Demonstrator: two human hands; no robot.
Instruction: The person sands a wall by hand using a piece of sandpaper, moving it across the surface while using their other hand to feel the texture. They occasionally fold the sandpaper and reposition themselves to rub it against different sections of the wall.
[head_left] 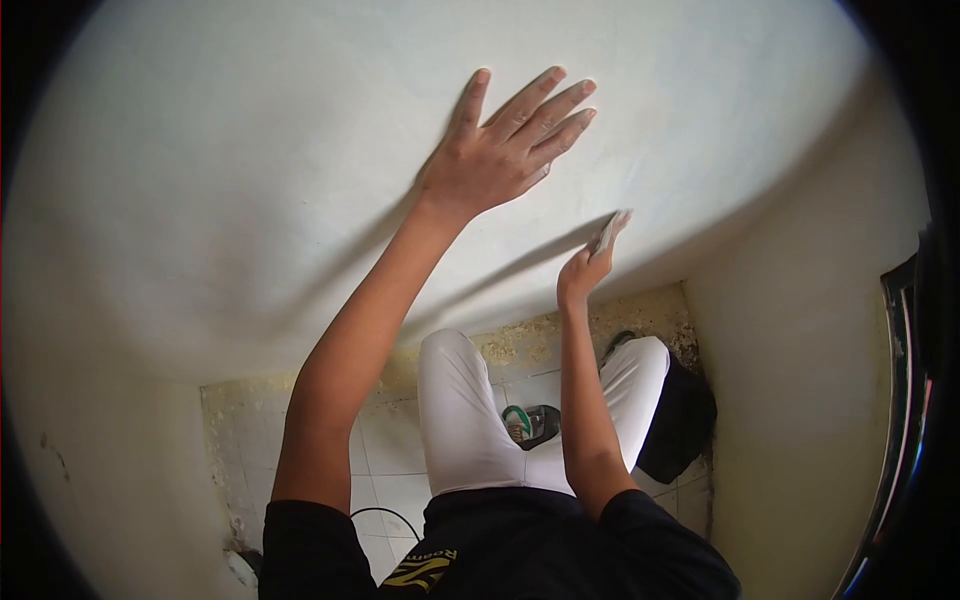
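Note:
A pale, whitish wall fills the space before me. My left hand lies on it palm down, with its fingers spread and whitish dust on the fingertips. Lower and to the right, my right hand is seen edge-on close to the same wall. Its fingers and thumb are closed on a thin, pale flat piece, partly hidden by the hand; its exact kind does not show. Both hands cast long shadows down and leftward on the wall.
Between my legs, a small clear-and-green object rests on the tiled floor. A black bag-like item lies beside my right leg. The wall's base is yellowed and flaking. A dark frame stands at far right.

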